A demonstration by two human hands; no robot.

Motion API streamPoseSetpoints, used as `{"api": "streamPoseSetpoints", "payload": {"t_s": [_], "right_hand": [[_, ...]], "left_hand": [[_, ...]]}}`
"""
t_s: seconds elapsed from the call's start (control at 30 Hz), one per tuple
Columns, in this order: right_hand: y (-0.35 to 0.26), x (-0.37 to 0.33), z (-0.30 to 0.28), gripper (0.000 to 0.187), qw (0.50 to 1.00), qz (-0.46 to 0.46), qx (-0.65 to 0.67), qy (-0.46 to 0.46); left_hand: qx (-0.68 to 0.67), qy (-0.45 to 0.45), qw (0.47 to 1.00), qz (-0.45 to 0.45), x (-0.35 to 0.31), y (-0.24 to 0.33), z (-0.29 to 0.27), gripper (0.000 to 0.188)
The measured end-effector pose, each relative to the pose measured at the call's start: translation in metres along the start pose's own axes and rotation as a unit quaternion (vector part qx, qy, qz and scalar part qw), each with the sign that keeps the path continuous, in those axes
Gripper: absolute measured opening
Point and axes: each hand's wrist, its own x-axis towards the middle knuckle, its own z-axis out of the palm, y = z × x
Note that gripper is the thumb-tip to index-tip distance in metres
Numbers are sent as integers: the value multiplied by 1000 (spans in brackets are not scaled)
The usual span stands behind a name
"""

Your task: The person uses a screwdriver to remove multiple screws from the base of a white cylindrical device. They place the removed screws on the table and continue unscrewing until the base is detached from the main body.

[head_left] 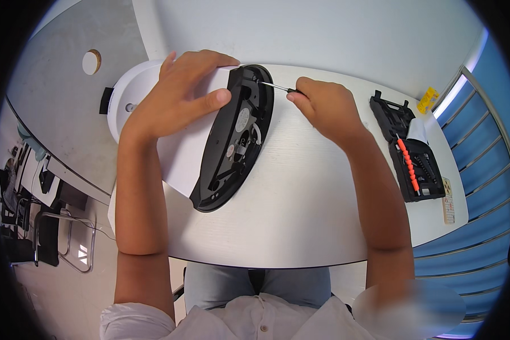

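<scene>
A white, rounded appliance (pixel 181 156) lies on its side on the white table (pixel 300 198), its black underside (pixel 232 141) facing right. My left hand (pixel 178 93) rests flat on the white body near its top, thumb by the black rim. My right hand (pixel 323 105) grips a thin screwdriver (pixel 275 86). The screwdriver's tip touches the upper edge of the black underside.
An open black tool case (pixel 408 147) with an orange flexible shaft (pixel 409 164) lies at the table's right. A small yellow item (pixel 429 99) sits behind it. Blue slatted panels (pixel 481 170) stand to the right. Black equipment (pixel 22 215) sits on the floor at the left.
</scene>
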Motion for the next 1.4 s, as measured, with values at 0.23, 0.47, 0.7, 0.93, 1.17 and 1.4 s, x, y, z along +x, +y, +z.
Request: {"api": "streamPoseSetpoints", "payload": {"t_s": [0.23, 0.47, 0.7, 0.93, 1.17, 1.4], "right_hand": [[-1, -2, 11, 32, 985, -59, -8, 164], [-9, -1, -6, 33, 972, 113, 199, -51], [-3, 3, -8, 33, 977, 86, 167, -97], [9, -9, 20, 31, 954, -170, -153, 193], [-13, -3, -10, 31, 985, 103, 135, -20], [7, 1, -19, 32, 960, 88, 240, -112]], "left_hand": [[-8, -3, 1000, -8, 1, -2, -1, 72], [-9, 0, 1000, -5, -1, -3, -1, 73], [-29, -4, 999, -12, -2, 1, -3, 71], [-35, -5, 999, -5, 0, 2, -2, 72], [-39, 4, 999, 8, -2, -1, -4, 71], [-39, 9, 999, 22, -2, -1, 0, 69]]}}
